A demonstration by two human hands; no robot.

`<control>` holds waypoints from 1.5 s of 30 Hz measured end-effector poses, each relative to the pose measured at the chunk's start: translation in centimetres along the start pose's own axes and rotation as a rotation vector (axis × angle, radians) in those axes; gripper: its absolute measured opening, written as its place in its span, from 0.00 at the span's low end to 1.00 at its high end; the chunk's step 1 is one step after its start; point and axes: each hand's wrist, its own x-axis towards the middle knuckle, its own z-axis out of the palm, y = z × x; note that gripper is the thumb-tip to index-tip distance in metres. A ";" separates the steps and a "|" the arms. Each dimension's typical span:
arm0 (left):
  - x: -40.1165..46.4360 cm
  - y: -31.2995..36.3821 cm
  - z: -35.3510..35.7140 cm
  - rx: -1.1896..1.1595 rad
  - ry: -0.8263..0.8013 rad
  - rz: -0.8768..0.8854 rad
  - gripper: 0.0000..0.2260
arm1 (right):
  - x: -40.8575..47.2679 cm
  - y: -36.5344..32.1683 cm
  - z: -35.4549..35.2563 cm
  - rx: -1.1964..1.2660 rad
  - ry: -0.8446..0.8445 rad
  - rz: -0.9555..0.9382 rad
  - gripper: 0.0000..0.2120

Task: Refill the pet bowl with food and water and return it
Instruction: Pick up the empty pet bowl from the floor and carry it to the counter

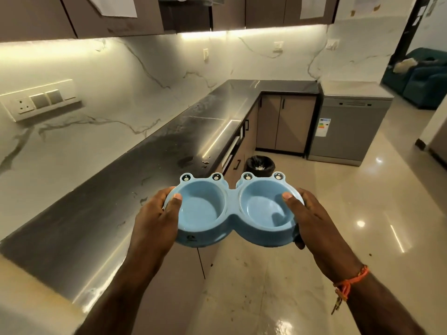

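Bench [135, 165] runs dark along my left under the marble wall. My left hand [157, 221] grips the left end of the blue bowl [232, 213], thumb over the rim, fingers curled beneath. The bowl hangs level in the air past the bench edge, over the floor, both cups dry. My right hand [312, 218] grips the right end likewise. A bin [260, 165] stands beyond, a dishwasher [348, 131] farther right.

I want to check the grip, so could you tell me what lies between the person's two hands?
In the head view, only the blue double pet bowl lies between the left hand and right hand; both its compartments look empty.
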 end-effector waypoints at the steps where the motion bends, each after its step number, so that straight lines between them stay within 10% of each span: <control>1: 1.3 0.2 1.1 0.004 0.011 -0.007 0.12 | 2.2 0.2 -0.3 -0.002 -0.008 0.002 0.12; 16: 16.8 2.5 9.6 0.000 0.188 -0.099 0.07 | 27.9 -3.4 0.5 -0.083 -0.247 -0.026 0.11; 45: 30.8 -15.2 6.2 0.093 0.872 -0.587 0.08 | 53.6 1.5 34.4 -0.683 -0.953 -0.403 0.15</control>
